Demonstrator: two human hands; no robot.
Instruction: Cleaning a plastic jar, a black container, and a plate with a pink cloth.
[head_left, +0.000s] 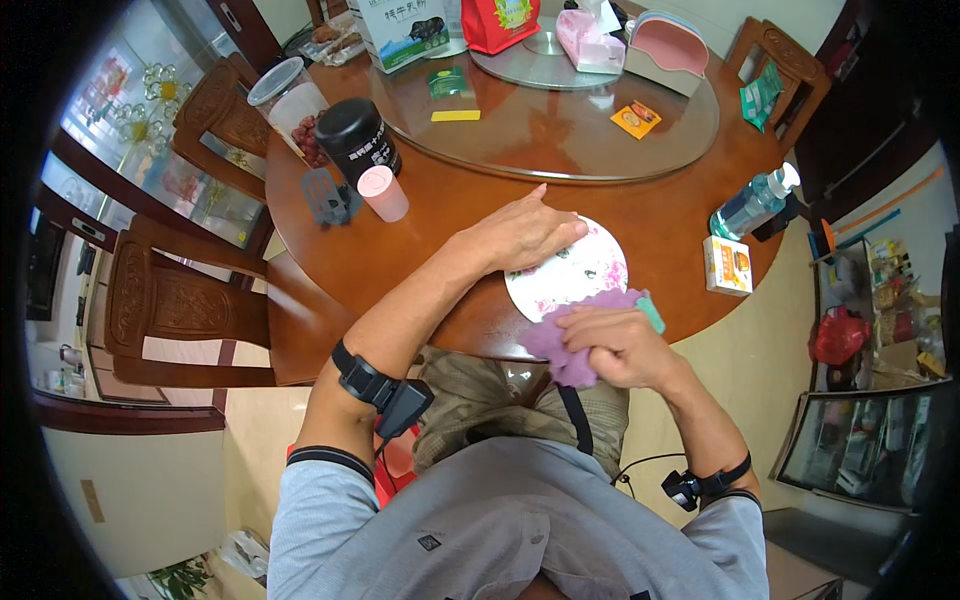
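Note:
A round white disc with a pink flower pattern (577, 271), perhaps a plate or mat, lies at the near edge of the wooden table. My left hand (529, 231) rests over its far left rim, fingers spread, one pointing away from me. The underside of this hand is hidden. In my right hand (622, 341) is a bunched purple cloth (556, 337), whose edge overlaps the disc's near side. A bit of green material (651, 313) shows beyond the knuckles.
A glass turntable (525, 142) covers the table's far part. To the left stand a black lidded jar (356, 139), a pink cup (384, 195) and a grey slotted plastic piece (328, 196). On the right are a blue pump bottle (750, 202) and a small box (727, 265).

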